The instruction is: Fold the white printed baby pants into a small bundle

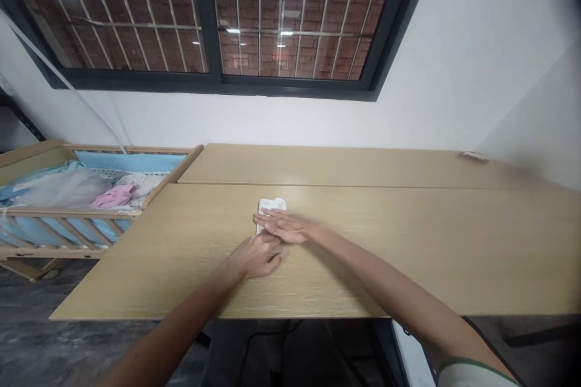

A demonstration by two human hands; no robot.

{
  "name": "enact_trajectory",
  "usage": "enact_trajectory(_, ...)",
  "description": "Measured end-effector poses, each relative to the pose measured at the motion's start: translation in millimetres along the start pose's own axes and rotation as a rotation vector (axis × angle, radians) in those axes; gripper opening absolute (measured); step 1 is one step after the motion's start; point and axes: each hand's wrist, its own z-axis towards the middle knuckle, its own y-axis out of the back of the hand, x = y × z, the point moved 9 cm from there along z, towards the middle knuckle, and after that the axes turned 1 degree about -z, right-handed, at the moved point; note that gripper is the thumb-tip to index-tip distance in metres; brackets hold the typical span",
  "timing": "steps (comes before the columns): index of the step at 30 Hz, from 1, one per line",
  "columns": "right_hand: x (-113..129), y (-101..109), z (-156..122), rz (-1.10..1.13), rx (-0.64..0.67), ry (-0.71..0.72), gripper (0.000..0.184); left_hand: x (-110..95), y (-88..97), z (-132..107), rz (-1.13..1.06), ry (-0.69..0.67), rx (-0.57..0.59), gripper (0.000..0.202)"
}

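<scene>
While under fingers (pixel 279 222), folded white cloth (pixel 272 204)

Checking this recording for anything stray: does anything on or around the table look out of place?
A small tan block lies alone near the far end of the rear tabletop, so it looks stray; what it is cannot be told. The folded white cloth under the right hand, beside the left hand, looks normal.

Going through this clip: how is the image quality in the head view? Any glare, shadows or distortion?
In the head view, wide-angle distortion skews the window and tabletop; ceiling lights reflect in the glass; soft glare lies on the wood beyond the white cloth; the right forearm casts a soft shadow; the top-right corner darkens.
</scene>
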Motion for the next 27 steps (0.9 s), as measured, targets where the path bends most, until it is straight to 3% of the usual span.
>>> enact_trajectory(15, -55.5, 17.3, 34.2, -0.137, -0.027, -0.023, 0.063, 5.6, -9.4, -0.6, 0.029, -0.004, -0.042, 0.056)
enact_trajectory(21, -76.6, 24.8, 40.0, -0.179, 0.000, -0.129, 0.071, 4.1, -5.9, -0.6, 0.055, -0.013, -0.063, 0.054)
enact_trajectory(27, -96.3, 30.7, 47.6, -0.198, -0.068, -0.190, 0.070, 5.6, -6.7, -0.4, 0.064, 0.002, -0.085, 0.054)
